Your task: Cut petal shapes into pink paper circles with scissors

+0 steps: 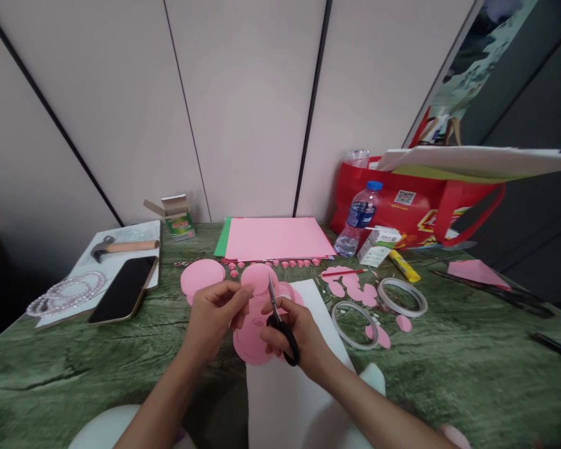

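Observation:
My left hand point(215, 312) pinches a pink paper circle point(258, 277) and holds it up over the table. My right hand point(293, 333) is closed around black-handled scissors point(280, 321), whose blades point up into the edge of that circle. More pink paper circles point(250, 346) lie under my hands, on a white sheet point(318, 299). Another pink circle point(202, 277) lies just left of my left hand.
On the green table point(472, 362) lie pink petals point(355, 290), two tape rings point(402, 298), a red pencil point(343, 272), a glue stick point(404, 265), pink sheets point(275, 238), a water bottle point(358, 218), a red bag point(416, 202), a phone point(125, 288), a hammer point(121, 247) and beads point(70, 292).

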`<state>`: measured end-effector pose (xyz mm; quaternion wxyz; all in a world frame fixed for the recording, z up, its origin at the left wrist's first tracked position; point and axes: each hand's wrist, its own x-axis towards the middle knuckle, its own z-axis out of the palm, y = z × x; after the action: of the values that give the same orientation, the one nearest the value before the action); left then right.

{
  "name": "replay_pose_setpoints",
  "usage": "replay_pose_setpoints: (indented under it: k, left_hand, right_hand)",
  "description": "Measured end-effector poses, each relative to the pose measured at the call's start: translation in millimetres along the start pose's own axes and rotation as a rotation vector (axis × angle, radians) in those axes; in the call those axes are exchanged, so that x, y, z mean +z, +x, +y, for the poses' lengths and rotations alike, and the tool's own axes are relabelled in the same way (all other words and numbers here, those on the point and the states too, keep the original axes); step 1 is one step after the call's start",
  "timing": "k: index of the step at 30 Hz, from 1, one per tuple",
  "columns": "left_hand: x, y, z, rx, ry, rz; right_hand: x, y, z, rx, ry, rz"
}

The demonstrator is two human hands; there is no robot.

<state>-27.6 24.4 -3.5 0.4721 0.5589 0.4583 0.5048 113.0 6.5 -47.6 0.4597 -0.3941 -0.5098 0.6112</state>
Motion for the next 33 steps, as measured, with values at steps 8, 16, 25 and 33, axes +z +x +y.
replay_pose_setpoints:
  k: [8,16,25,33]
  left_hand:
    - [6.5,-3.5,-5.6,-0.036,0.074,-0.087]
    - [6.1,-4.2,-0.2,-0.020,0.177,-0.064]
    - [4.5,-3.9,-2.0,-0.047,0.221,-0.091]
    - [2.5,-3.9,-1.6,-0.035,0.184,-0.075]
  right_hand:
    - [4.4,-1.3,-3.0,-0.014,0.036,-0.022]
    - [4.1,-1.3,-2.8,-0.029,0.044,-0.078]
    - [1.4,0.3,-4.1,-0.049,0.058,-0.074]
    - [1.3,0.6,-1.9,-0.070,0.091,-0.103]
